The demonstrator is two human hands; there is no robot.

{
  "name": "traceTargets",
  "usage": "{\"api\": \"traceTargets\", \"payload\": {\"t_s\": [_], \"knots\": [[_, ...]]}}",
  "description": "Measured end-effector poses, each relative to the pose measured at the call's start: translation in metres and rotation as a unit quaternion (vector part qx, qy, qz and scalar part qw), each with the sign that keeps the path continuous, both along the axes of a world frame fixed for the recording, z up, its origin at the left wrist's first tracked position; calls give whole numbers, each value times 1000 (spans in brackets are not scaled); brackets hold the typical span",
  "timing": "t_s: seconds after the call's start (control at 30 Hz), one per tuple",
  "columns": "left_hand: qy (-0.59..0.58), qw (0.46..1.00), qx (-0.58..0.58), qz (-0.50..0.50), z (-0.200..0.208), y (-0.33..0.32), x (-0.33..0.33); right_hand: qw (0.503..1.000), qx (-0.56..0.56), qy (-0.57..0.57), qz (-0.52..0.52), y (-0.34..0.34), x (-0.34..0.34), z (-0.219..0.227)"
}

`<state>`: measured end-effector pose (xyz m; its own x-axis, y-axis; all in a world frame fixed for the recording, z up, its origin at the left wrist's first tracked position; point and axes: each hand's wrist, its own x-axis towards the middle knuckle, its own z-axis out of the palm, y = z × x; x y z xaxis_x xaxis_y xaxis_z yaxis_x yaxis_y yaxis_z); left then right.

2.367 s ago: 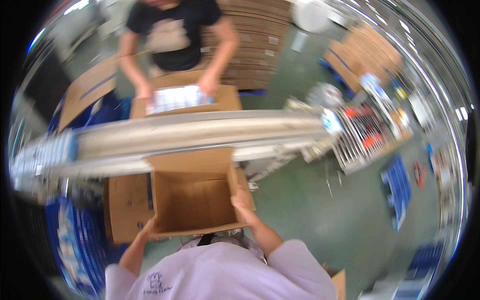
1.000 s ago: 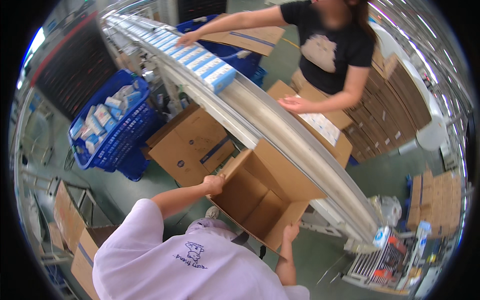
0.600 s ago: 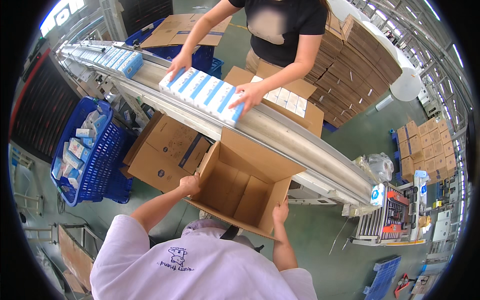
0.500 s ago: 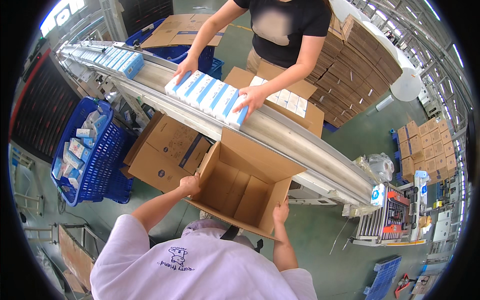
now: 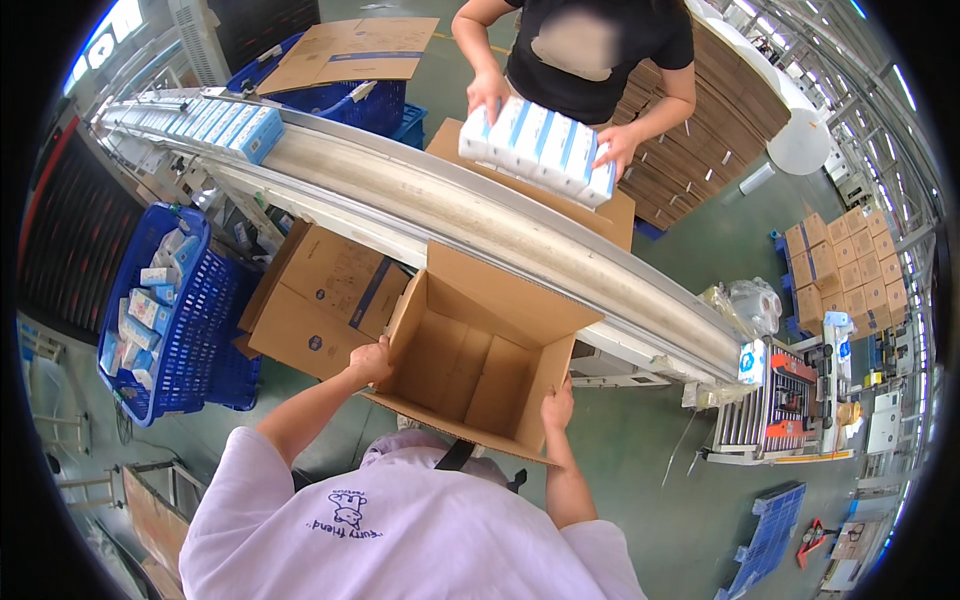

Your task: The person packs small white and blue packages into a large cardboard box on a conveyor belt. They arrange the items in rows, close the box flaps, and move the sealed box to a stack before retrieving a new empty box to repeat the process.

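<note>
Between my two hands is an open cardboard box (image 5: 460, 367), its inside bare and its far flap raised beside the conveyor. My left hand (image 5: 372, 362) grips the box's left side, fingers wrapped over the edge. On the opposite side, my right hand (image 5: 558, 402) is closed on the right wall. Across the conveyor belt (image 5: 420, 200), a co-worker's hands (image 5: 617, 150) squeeze a row of white-and-blue tissue packs (image 5: 535, 150) from both ends. That row is lifted above another carton (image 5: 618, 218), which it partly hides.
More tissue packs (image 5: 225, 127) stand on the belt at the far left. A blue basket (image 5: 185, 345) of loose packs is at left, next to flattened cardboard (image 5: 315, 300). Stacked cartons (image 5: 840, 265), a roller table (image 5: 740, 425) and a blue pallet (image 5: 765, 540) lie to the right.
The co-worker has raised the row of tissue packs off the belt and carried it back and right over the far carton. My hands keep hold of the box, almost still.
</note>
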<state>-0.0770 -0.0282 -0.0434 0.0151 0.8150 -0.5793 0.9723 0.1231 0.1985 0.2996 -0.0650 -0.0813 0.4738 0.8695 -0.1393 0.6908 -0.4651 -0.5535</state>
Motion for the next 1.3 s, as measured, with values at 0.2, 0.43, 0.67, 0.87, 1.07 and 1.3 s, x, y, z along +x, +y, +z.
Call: {"api": "traceTargets", "payload": {"t_s": [0.2, 0.43, 0.67, 0.87, 1.07, 1.3], "knots": [[6, 1000, 5, -3, -2, 2, -3, 1000, -6, 11, 7, 4, -5, 8], [-11, 1000, 20, -10, -8, -1, -6, 1000, -14, -8, 5, 4, -1, 1], [-17, 999, 15, -25, -8, 3, -10, 1000, 14, -5, 10, 5, -1, -5], [-39, 997, 40, -62, -9, 2, -9, 999, 24, 20, 12, 1, 10, -7], [-63, 993, 29, -100, -7, 3, -17, 1000, 18, 17, 18, 3, 0, 1], [29, 996, -6, -86, 40, 0, 4, 999, -38, -1, -19, 4, -4, 8]]}}
